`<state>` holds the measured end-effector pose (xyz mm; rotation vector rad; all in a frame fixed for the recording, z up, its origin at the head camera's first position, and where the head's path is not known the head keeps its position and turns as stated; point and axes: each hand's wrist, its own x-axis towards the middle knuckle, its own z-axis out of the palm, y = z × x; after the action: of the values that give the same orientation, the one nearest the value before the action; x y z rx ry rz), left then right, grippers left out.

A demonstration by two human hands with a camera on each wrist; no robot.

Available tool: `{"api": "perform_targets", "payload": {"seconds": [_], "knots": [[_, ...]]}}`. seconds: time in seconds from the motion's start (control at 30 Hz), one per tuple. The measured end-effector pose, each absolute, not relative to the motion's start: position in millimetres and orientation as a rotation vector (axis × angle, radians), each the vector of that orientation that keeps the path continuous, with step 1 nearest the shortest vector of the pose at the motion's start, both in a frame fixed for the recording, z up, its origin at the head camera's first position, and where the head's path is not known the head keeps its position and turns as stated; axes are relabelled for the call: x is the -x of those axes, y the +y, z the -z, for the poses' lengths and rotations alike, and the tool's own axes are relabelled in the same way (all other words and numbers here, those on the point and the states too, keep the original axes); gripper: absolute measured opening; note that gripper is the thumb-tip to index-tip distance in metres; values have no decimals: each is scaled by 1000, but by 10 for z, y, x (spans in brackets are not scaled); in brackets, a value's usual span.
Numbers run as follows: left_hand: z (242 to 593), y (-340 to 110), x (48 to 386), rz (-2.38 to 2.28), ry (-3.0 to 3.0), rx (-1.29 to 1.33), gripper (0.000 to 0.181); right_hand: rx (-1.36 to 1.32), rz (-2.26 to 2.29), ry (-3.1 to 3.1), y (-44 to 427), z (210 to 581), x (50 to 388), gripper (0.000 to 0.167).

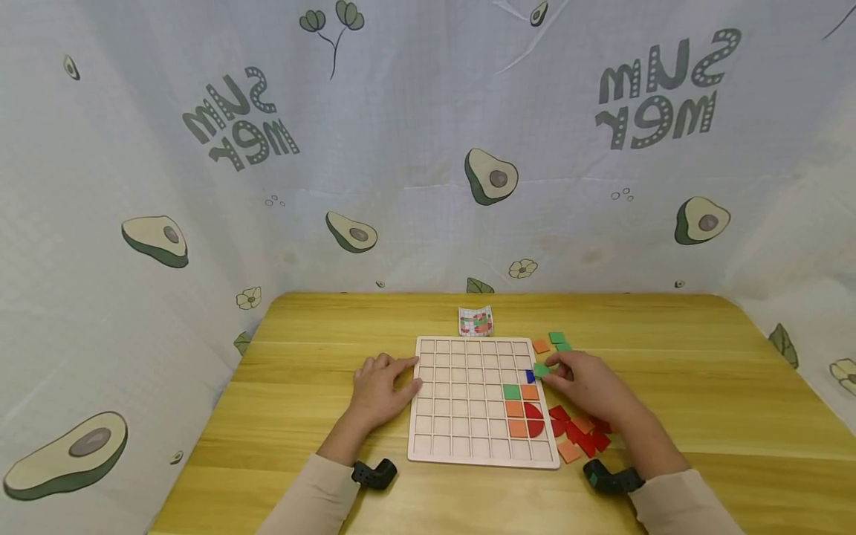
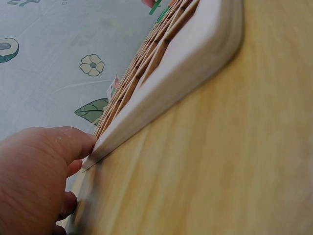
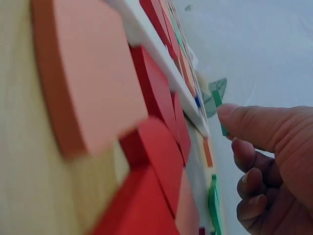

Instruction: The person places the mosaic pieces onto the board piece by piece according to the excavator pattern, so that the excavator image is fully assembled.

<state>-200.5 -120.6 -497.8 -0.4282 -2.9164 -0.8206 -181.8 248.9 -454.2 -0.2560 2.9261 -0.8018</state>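
Note:
My left hand point(image 1: 381, 390) touches the left edge of the pale wooden grid board point(image 1: 441, 449) with its thumb and index fingertip. In the left wrist view the left hand point(image 2: 36, 171) meets the board's side point(image 2: 161, 98). A green square tile point(image 1: 541, 370) is pinched between thumb and fingers of my right hand point(image 1: 595, 386), at the board's right edge beside a blue piece point(image 1: 530, 377). The right wrist view has the right hand point(image 3: 274, 156) holding the green tile point(image 3: 218, 100) on edge, raised. On the board lie a green tile point(image 1: 511, 392), several orange tiles and red curved pieces point(image 1: 533, 420).
Loose red and orange pieces point(image 1: 570, 450) lie right of the board, near the right forearm. Green tiles point(image 1: 556, 337) and an orange tile point(image 1: 541, 346) are by its upper right corner. A small patterned card point(image 1: 475, 322) stands behind the board. A printed curtain surrounds the table.

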Motion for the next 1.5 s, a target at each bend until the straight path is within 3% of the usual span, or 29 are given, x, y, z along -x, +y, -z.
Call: {"api": "perform_targets", "payload": {"seconds": [0.63,1.1,1.5], "knots": [[4997,-1220,2002,834,-2901,451,44,416,764,2808,2166,4529,1736,23],[5037,-1229,2011,815,-2888,451,44,313,729,2741,2038,4250,1909,23],[4981,-1212,1997,828,-2910,436,44,272,713,2785,1995,4342,1964,25]]}}
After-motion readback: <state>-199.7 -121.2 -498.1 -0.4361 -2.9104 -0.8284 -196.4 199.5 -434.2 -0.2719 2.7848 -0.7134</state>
